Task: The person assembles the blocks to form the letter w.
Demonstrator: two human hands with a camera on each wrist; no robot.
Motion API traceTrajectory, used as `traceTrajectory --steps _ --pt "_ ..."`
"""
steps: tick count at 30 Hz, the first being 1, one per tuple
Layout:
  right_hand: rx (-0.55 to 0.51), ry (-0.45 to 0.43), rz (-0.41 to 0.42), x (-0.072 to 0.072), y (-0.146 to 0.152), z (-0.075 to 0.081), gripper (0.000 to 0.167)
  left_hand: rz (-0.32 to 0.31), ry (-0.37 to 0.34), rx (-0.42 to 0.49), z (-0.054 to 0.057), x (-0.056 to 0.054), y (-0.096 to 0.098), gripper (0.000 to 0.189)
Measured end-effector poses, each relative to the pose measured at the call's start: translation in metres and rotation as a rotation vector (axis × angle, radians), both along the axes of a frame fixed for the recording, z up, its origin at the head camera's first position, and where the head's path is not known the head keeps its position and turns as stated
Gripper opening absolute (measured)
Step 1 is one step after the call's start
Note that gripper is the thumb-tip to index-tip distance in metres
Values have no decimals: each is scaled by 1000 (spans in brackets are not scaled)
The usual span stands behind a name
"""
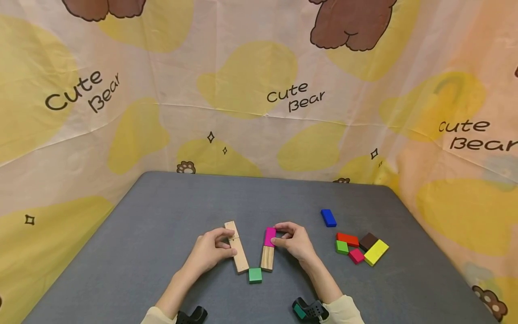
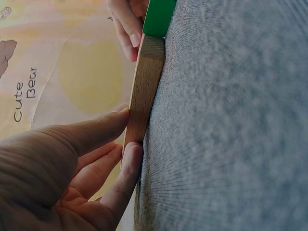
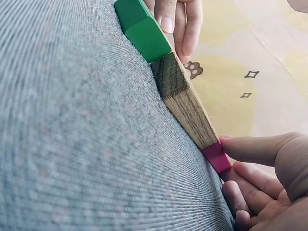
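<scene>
Two plain wooden blocks (image 1: 239, 256) lie end to end in a slanting line on the table. My left hand (image 1: 210, 249) holds them from their left side, index fingertip on the far block and thumb on the near one. In the left wrist view, thumb and finger touch the long wooden block (image 2: 144, 91). My right hand (image 1: 297, 243) grips a magenta block (image 1: 270, 236) by its right side. That block meets the end of a striped-grain wooden block (image 1: 267, 258). A green block (image 1: 255, 275) sits at the near end between both lines, forming a V.
To the right lie a blue block (image 1: 328, 218), a red block (image 1: 347, 239), a light green block (image 1: 341, 247), a crimson block (image 1: 356, 256), a dark brown block (image 1: 368, 241) and a yellow block (image 1: 376, 252). A printed cloth (image 1: 243, 135) hangs behind the grey table (image 1: 182, 198).
</scene>
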State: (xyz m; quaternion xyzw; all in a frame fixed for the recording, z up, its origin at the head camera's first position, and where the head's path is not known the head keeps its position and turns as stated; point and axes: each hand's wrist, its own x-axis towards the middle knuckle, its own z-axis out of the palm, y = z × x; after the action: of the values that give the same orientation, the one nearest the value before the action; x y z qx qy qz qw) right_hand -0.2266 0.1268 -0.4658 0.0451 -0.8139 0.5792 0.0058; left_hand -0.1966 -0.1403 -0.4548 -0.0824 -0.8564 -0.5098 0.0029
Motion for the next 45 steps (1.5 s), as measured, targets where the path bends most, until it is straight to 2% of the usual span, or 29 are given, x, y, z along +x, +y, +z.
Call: traceTrajectory --steps 26,40,45 --pt "9 -9 -9 1 -1 -1 34 -2 11 8 1 2 0 47" --pt "2 7 -6 0 -1 -1 36 6 -8 -7 1 1 1 47" --pt "-8 6 -1 4 -3 7 36 5 -6 -4 1 1 1 47"
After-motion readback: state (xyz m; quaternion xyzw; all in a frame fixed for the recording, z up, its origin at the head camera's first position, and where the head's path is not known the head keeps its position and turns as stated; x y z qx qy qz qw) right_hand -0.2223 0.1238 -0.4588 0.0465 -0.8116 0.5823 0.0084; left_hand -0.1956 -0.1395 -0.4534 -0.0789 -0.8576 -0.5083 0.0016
